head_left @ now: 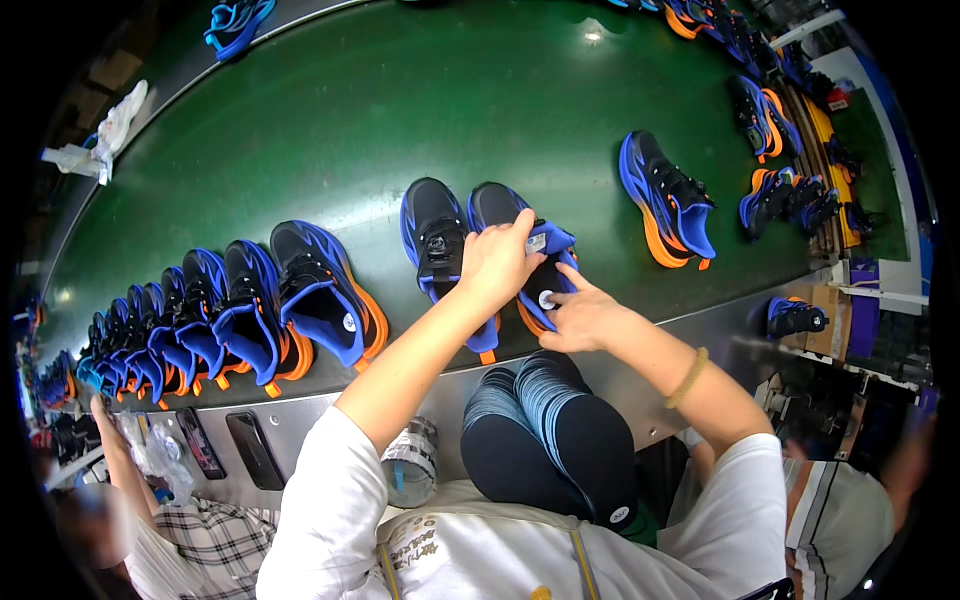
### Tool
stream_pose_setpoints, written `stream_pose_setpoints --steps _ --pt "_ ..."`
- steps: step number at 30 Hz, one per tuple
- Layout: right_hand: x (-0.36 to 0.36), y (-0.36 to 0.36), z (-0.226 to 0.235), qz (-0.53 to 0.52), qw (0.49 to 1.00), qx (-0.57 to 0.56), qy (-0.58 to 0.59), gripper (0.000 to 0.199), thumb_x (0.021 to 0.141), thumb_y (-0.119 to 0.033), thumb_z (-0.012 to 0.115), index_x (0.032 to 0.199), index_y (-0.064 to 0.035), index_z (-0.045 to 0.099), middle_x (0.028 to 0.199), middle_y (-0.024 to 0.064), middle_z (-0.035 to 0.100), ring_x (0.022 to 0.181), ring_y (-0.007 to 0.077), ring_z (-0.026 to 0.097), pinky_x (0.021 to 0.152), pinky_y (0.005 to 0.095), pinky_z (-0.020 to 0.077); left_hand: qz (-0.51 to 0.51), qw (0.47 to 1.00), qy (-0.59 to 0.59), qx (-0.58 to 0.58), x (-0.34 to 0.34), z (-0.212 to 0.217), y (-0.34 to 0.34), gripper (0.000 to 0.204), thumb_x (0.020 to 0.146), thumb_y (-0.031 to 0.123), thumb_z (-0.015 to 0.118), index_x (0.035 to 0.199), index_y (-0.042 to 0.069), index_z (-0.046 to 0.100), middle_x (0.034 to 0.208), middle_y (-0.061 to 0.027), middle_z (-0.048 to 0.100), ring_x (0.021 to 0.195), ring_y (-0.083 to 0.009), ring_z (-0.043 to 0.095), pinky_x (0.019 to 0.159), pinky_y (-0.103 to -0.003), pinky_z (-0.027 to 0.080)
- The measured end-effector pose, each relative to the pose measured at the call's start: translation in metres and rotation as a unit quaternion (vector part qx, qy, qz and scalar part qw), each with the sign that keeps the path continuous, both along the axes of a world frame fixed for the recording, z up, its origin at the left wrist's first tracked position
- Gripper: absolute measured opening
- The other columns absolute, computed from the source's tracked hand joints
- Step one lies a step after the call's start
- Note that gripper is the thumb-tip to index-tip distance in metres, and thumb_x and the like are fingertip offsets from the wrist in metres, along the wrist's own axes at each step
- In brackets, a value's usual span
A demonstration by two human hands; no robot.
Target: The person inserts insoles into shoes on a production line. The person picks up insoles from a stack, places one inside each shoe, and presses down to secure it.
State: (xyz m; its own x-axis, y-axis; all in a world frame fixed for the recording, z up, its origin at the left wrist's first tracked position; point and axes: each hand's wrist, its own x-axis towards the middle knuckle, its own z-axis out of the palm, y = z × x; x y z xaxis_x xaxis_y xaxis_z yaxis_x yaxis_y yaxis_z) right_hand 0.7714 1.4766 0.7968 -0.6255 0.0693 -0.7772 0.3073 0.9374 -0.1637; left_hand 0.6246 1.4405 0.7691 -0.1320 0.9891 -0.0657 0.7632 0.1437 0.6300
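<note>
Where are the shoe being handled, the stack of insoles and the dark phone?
shoe [500, 207], head view, black toe.
stack of insoles [545, 420], head view, top insole's striped middle.
dark phone [254, 449], head view, screen centre.

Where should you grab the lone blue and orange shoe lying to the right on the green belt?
Probably by the heel of the blue-and-orange sneaker, coming from the near side. It lies tipped on its side on the green conveyor belt, apart from the other shoes, heel end toward the belt's near edge.
</note>
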Motion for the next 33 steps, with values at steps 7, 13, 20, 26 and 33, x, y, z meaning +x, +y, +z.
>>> stream_pose_setpoints --steps 7,13,20,26,33 --pt "0.047 -0.014 -0.006 -0.135 0.901 0.026 0.411 0.025 0.076 -0.027 0.056 0.083 -0.0042 0.062 0.088 0.0124 0.057 0.097 0.0232 0.05 0.1 0.0447 0.0217 0.0 0.992 0.095 0.087 0.004 -0.006 -0.006 0.035 0.072 0.025 0.064 0.099 0.009 0.049 0.072 -0.01 0.061 0.07 -0.0263 0.06 0.059 -0.035 0.039" --pt "0.111 -0.042 -0.025 -0.279 0.868 -0.04 0.409 0.017 0.072 -0.02 0.065 0.087 -0.0127 0.064 0.098 0.0078 0.048 0.097 0.0251 0.045 0.091 0.0407 0.0307 -0.092 0.969 0.104 0.204 0.017 0.005 -0.044 0.038 0.069 0.014 0.066 0.104 0.004 0.054 0.07 -0.0048 0.058 0.068 -0.0182 0.057 0.061 -0.031 0.037" --pt "0.116 -0.033 -0.017 -0.273 0.853 -0.008 0.445 0.025 0.073 -0.023 0.064 0.097 -0.0156 0.063 0.107 0.0094 0.047 0.102 0.0279 0.043 0.091 0.0427 0.0317 -0.079 0.954 0.15 0.246 0.018 0.013 -0.031 0.037 0.069 0.01 0.066 0.103 0.002 0.054 0.076 -0.0058 0.06 0.069 -0.0174 0.058 0.065 -0.03 0.037" --pt "0.148 0.042 -0.017 -0.41 0.702 0.376 0.445 0.059 0.073 -0.029 0.063 0.126 -0.0134 0.043 0.131 0.0193 0.029 0.119 0.0379 0.028 0.095 0.0506 0.0234 0.002 0.93 0.297 0.218 -0.019 0.035 0.028 0.023 0.078 0.017 0.058 0.099 0.006 0.056 0.068 -0.007 0.06 0.071 -0.0195 0.059 0.072 -0.036 0.038" --pt "0.169 0.081 -0.041 -0.554 0.654 0.187 0.48 0.016 0.079 -0.01 0.057 0.093 -0.0029 0.057 0.091 0.0191 0.058 0.084 0.0358 0.055 0.072 0.0391 0.0453 0.0 0.941 0.198 0.274 -0.008 0.066 0.045 0.026 0.078 0.016 0.057 0.102 0.006 0.054 0.09 -0.0104 0.057 0.09 -0.0252 0.053 0.077 -0.038 0.036"
